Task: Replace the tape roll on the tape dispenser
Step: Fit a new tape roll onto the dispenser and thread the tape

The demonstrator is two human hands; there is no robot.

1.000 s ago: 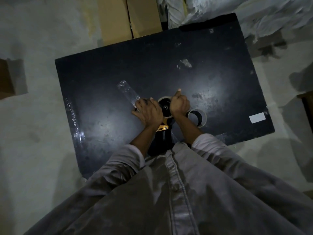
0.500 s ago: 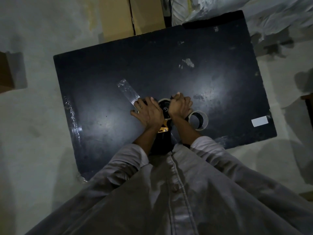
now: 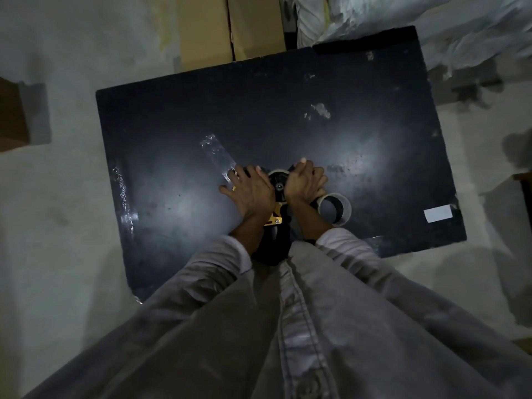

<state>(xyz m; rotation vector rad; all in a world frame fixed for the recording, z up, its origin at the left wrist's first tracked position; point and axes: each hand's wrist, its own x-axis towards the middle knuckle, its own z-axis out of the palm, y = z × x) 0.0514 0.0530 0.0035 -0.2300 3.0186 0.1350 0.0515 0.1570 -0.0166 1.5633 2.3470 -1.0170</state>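
A tape dispenser (image 3: 277, 218) with a yellow metal frame and a black handle lies on the black table (image 3: 178, 119), between my two wrists. A tape roll (image 3: 278, 181) sits on its black hub. My left hand (image 3: 250, 192) presses flat over the dispenser's left side, fingers spread. A strip of clear tape (image 3: 217, 152) runs out from under its fingertips, up and left across the table. My right hand (image 3: 305, 182) is curled around the right side of the roll. An empty cardboard core (image 3: 335, 209) stands just right of my right wrist.
A white label (image 3: 438, 213) is stuck near the table's right edge. Crumpled clear tape (image 3: 124, 194) clings along the left edge. Cardboard boxes (image 3: 230, 27) and white plastic sheeting (image 3: 403, 21) lie on the floor beyond the far edge.
My right thumb, raised a second ago, has folded down as that hand closed on the roll. My left hand has spread flatter and shifted slightly left.
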